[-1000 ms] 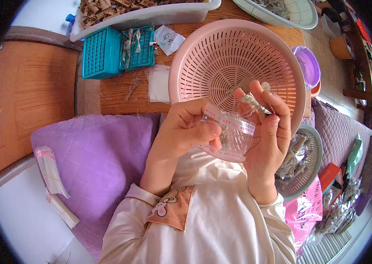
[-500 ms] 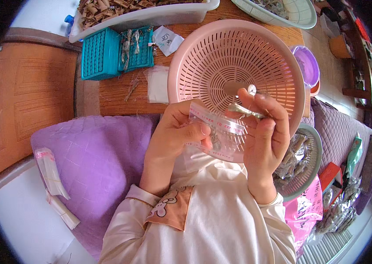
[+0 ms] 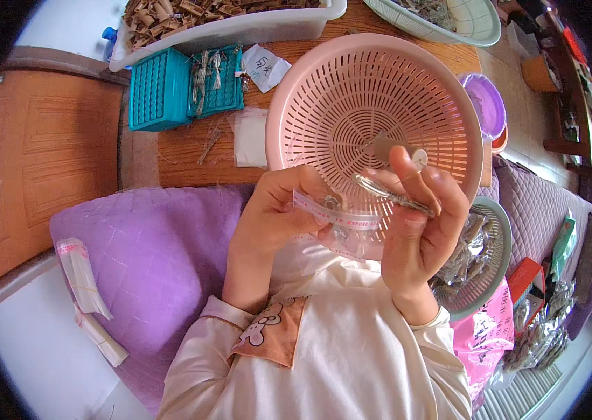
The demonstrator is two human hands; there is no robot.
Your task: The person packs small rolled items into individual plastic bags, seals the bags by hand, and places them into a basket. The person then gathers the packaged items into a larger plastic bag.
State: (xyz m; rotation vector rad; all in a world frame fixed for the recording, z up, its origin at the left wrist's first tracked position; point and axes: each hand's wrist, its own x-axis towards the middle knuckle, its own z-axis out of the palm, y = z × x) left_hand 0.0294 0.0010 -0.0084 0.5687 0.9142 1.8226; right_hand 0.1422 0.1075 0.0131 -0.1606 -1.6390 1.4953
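Observation:
My left hand [image 3: 278, 210] pinches a small clear plastic bag [image 3: 343, 218] with a printed strip along its flap. The bag's mouth faces my right hand [image 3: 425, 217]. Between the thumb and fingers of that hand is a thin, looped silvery bundle [image 3: 387, 194], its tip close to the bag. A small brown tube with a pale round end [image 3: 418, 158] shows at the right fingertips; whether those fingers grip it, I cannot tell. Both hands are over the near side of a pink slotted basket [image 3: 283, 105].
Teal ridged trays [image 3: 161, 91] with silvery bundles stand at the left, below a white tub [image 3: 233, 35] of brown pieces. A green basket [image 3: 502, 269] of wrapped packets sits by my right arm. Stacked clear bags [image 3: 84, 280] lie on the purple quilted cushion [image 3: 149, 245].
The silvery bundle has turned and now shows longer, pointing toward the bag. The bag has tilted and its strip has dropped slightly. My right hand and the brown tube shifted a little right.

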